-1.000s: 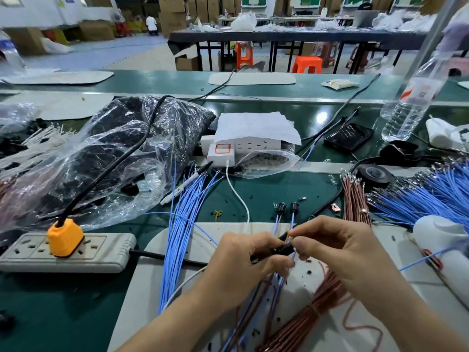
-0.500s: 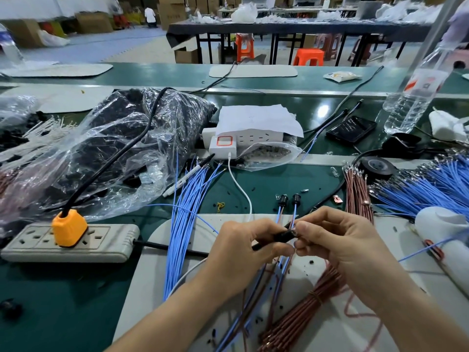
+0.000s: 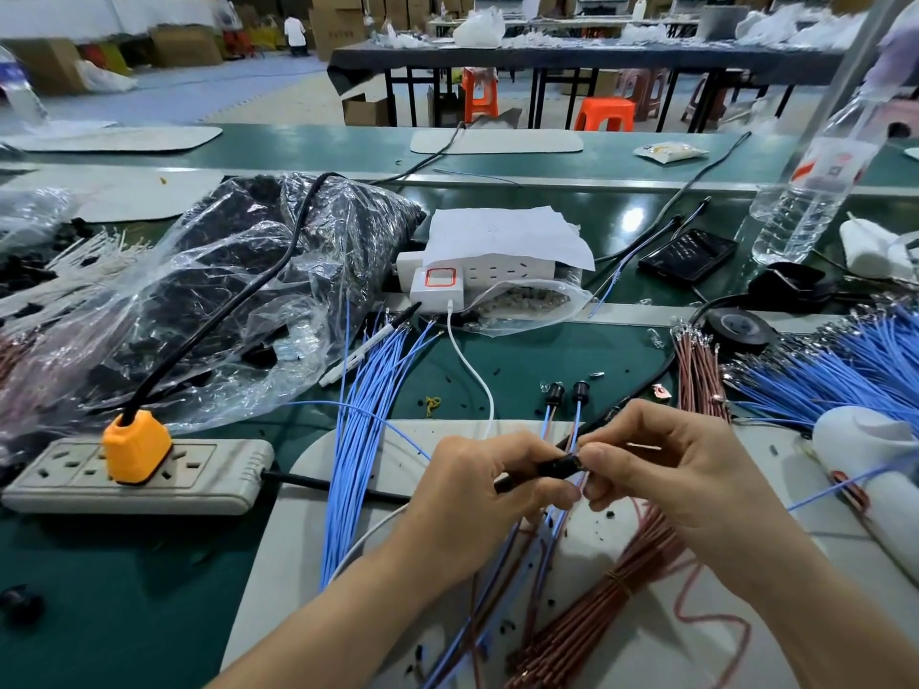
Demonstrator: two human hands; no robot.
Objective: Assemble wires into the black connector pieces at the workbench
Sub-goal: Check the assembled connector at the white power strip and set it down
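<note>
Left hand point(image 3: 477, 494): we are gripping the black connector point(image 3: 559, 465), its long axis lying left-right.
Right hand point(image 3: 666, 469): we are pinching its right-hand end, fingertips touching.

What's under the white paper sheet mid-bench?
A white power strip, its front socket row showing, with a white charger at its left end. The paper sheet hides the strip's top and rear.

Blue is noted on the wire bundle point(image 3: 363, 440); reddish brown on the tied wire bunch point(image 3: 587, 624). The connector piece point(image 3: 557, 464) is recorded as black, the plug point(image 3: 134, 447) as orange, the power strip point(image 3: 209, 477) as pale grey, and the benchtop point(image 3: 99, 564) as dark green.
</note>
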